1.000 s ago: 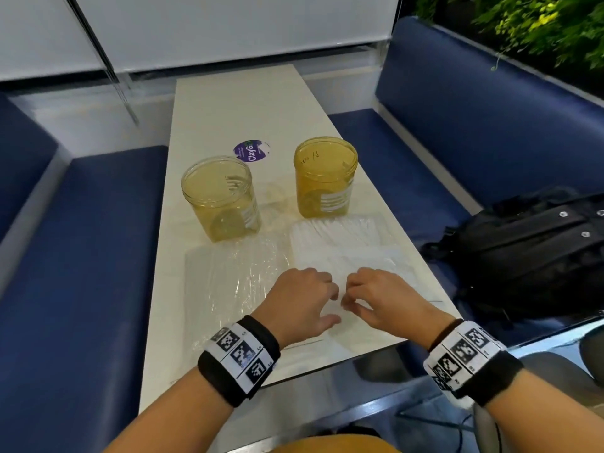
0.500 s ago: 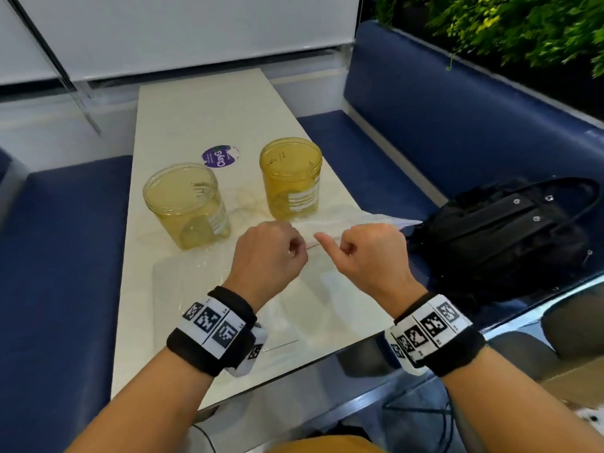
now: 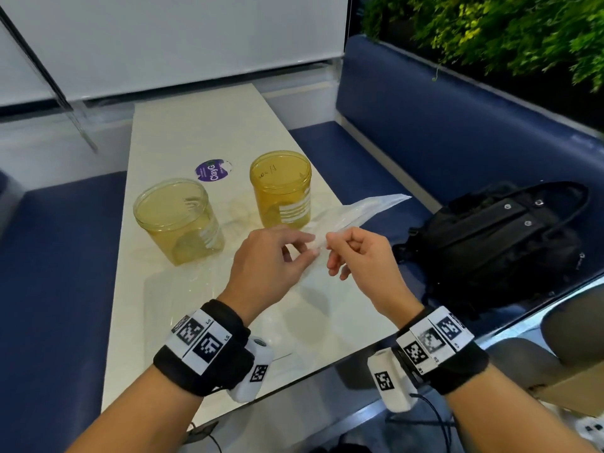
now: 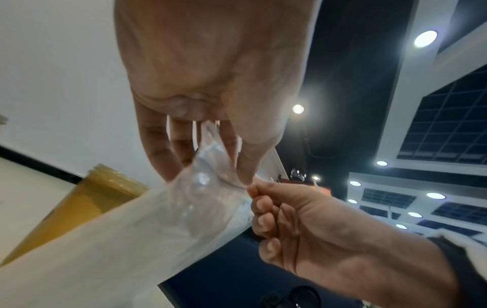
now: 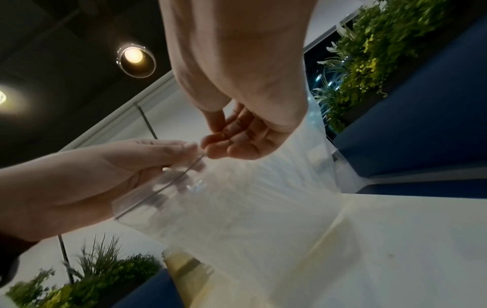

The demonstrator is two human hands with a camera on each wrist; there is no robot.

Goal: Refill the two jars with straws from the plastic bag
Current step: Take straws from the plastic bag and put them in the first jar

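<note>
Two empty amber jars stand open on the white table [image 3: 183,132]: the left jar [image 3: 178,220] and the right jar [image 3: 280,188]. A clear plastic bag of white straws [image 3: 359,210] is held up off the table in front of the right jar, its far end pointing right. My left hand [image 3: 310,248] and right hand [image 3: 330,243] each pinch the bag's near mouth edge, close together. In the left wrist view my left hand [image 4: 226,173] pinches the bag [image 4: 131,239] beside my right hand [image 4: 253,189]. The right wrist view shows my right hand [image 5: 208,145] on the bag [image 5: 250,198].
A flat clear plastic sheet [image 3: 183,289] lies on the table below my hands. A purple sticker [image 3: 212,171] sits behind the jars. A black backpack [image 3: 496,237] rests on the blue bench [image 3: 376,165] at right. Another blue bench [image 3: 58,256] runs along the left.
Both hands pinched the bag's near end on the table and lifted it. The bag now hangs between them, tilted up toward the right.
</note>
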